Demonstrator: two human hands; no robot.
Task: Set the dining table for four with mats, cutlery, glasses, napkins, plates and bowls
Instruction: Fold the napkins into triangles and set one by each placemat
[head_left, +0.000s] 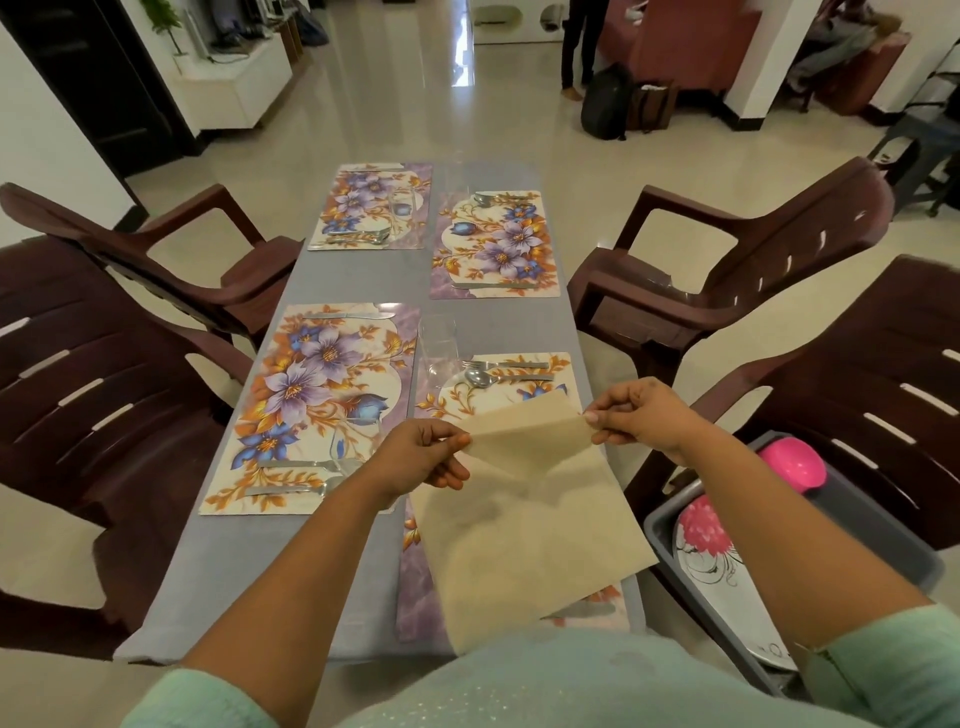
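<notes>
I hold a beige cloth napkin (524, 514) up over the near right floral mat (498, 400). My left hand (423, 457) pinches its top left corner and my right hand (641, 415) pinches its top right corner. The napkin hangs down and hides most of that mat. Three more floral mats lie on the grey table (363, 275): near left (317, 405), far left (371, 205), far right (496, 244). Each mat carries cutlery; a fork and spoon (483, 371) show above the napkin. A clear glass (439, 345) stands at the near right mat's far left corner.
Dark brown plastic chairs stand on both sides, two at left (104, 374) and two at right (737, 270). A grey bin (878, 525) on the near right chair holds floral plates (717, 561) and a pink bowl (795, 462). A person (582, 47) stands far back.
</notes>
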